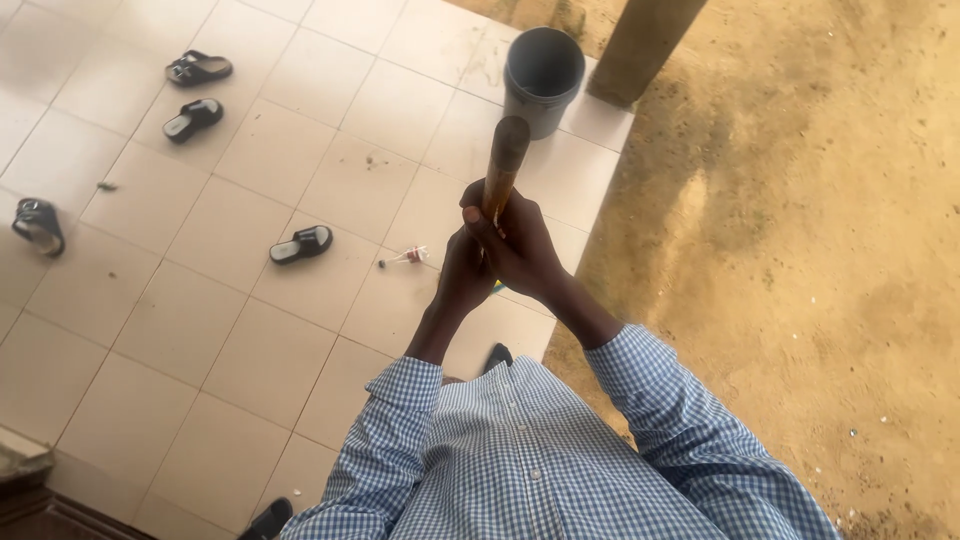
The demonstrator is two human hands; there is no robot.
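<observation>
wooden stick [503, 165] in left hand [462, 282] and right hand [520, 245]

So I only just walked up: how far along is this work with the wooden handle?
Nothing looks finished yet. Litter lies on the tiled floor, and sandals are scattered about. In hand: both the left hand and right hand grip the wooden handle upright; its lower end is hidden. The grey bucket stands apart by the post.

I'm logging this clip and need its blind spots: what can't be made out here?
- Wooden handle, head view: lower end hidden behind right hand and left hand.
- Grey bucket: inside too dark to tell.
- Small object on tiles: too small to identify.
- Dark sandal: cut off by bottom edge.
</observation>
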